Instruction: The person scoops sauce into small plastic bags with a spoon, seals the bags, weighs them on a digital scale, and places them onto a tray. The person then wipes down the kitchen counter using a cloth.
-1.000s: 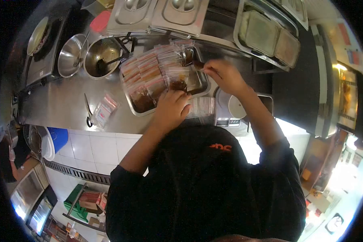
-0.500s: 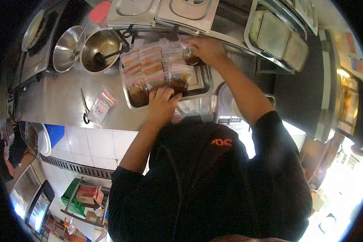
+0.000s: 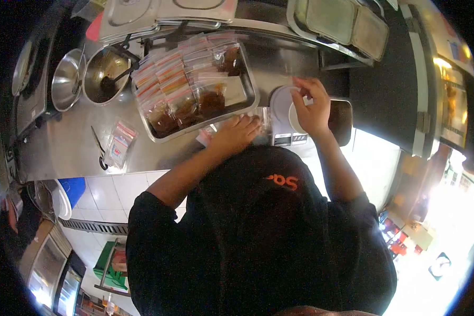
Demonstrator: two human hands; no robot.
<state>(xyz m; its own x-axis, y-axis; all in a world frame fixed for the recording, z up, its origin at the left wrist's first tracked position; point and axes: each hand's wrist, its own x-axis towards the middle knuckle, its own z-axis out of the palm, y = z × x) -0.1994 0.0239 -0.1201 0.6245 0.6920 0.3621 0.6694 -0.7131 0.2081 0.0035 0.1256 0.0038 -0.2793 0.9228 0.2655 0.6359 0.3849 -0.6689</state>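
Note:
A metal tray (image 3: 255,97) holds several zip bags of dark brown sauce (image 3: 211,100) in overlapping rows. My left hand (image 3: 237,132) lies with its fingers spread on clear plastic bags (image 3: 263,120) at the counter's front edge, just below the tray. Over the kitchen scale (image 3: 283,136), my right hand (image 3: 313,108) is raised with bent fingers; whether anything is between the fingertips cannot be made out. A white cup (image 3: 295,118) stands on the scale, partly hidden by that hand.
To the left are a bowl with dark residue and a utensil (image 3: 102,79), an empty metal bowl (image 3: 67,79), scissors (image 3: 101,152) and a pack of zip bags (image 3: 120,146). Metal lids (image 3: 189,6) and lidded containers (image 3: 329,21) line the back. A dark pan (image 3: 342,121) sits right.
My right hand has left the bag at the tray's upper right and moved right, over the scale. My left hand has moved off the bagged sauce onto the clear bags. The camera view has shifted.

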